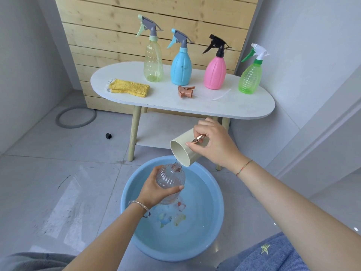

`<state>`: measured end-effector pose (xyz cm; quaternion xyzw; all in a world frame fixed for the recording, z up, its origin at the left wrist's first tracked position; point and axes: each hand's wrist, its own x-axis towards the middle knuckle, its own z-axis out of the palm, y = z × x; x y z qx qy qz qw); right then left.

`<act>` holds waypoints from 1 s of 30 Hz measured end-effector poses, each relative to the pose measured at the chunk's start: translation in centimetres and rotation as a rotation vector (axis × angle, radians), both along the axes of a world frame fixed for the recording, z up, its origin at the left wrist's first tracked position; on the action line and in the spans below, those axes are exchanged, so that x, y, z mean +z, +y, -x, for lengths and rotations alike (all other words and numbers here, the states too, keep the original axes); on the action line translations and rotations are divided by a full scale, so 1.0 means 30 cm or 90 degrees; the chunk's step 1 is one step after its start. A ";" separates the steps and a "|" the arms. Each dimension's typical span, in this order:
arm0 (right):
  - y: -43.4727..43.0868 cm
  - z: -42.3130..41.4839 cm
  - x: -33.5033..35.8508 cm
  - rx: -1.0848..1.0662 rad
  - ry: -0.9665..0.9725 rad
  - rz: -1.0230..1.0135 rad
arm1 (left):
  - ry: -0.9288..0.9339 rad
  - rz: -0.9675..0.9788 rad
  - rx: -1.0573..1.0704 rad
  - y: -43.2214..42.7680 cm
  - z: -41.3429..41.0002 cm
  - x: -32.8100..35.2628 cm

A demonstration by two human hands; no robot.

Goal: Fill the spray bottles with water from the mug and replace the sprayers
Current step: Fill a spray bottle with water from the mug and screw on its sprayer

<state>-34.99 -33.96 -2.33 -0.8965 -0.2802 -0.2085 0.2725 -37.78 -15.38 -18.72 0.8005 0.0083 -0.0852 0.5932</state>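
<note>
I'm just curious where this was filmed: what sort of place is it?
Probably a utility corner or balcony of a home: a grey tiled floor, a blue basin of water set on it, and a small white table of spray bottles against a pale wooden slat wall.

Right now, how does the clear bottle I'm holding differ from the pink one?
The clear bottle has an open neck; the pink bottle wears a black sprayer. The clear bottle is see-through, held in the left hand over the basin; the pink bottle is opaque, upright on the table. Both are ribbed.
</note>
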 end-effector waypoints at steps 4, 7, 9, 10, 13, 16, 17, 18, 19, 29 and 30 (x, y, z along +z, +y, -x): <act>0.001 0.001 -0.002 0.005 0.003 0.001 | 0.004 0.007 -0.002 0.004 0.000 -0.006; -0.001 0.000 -0.007 0.000 0.011 0.001 | 0.004 0.012 -0.001 0.005 0.003 -0.005; -0.007 -0.002 -0.014 -0.023 0.033 -0.030 | 0.006 0.016 0.003 0.006 0.001 -0.004; -0.013 -0.005 -0.021 -0.043 0.048 -0.062 | 0.008 0.020 0.006 0.007 0.001 -0.003; -0.044 -0.022 -0.053 -0.132 0.123 -0.204 | 0.013 0.042 0.021 0.013 -0.004 -0.006; -0.085 -0.046 -0.107 -0.225 0.229 -0.347 | 0.020 0.064 0.039 0.028 -0.010 -0.009; -0.097 -0.053 -0.133 -0.251 0.261 -0.379 | 0.026 0.071 0.048 0.034 -0.014 -0.011; -0.104 -0.058 -0.162 -0.277 0.294 -0.393 | 0.032 0.076 0.057 0.042 -0.019 -0.016; -0.110 -0.060 -0.195 -0.300 0.328 -0.391 | 0.033 0.082 0.066 0.047 -0.024 -0.017; -0.070 -0.017 -0.612 -0.351 0.562 0.007 | 0.037 0.085 0.121 0.088 -0.048 -0.058; -0.064 -0.003 -0.646 -0.356 0.565 0.032 | 0.038 0.080 0.119 0.092 -0.051 -0.065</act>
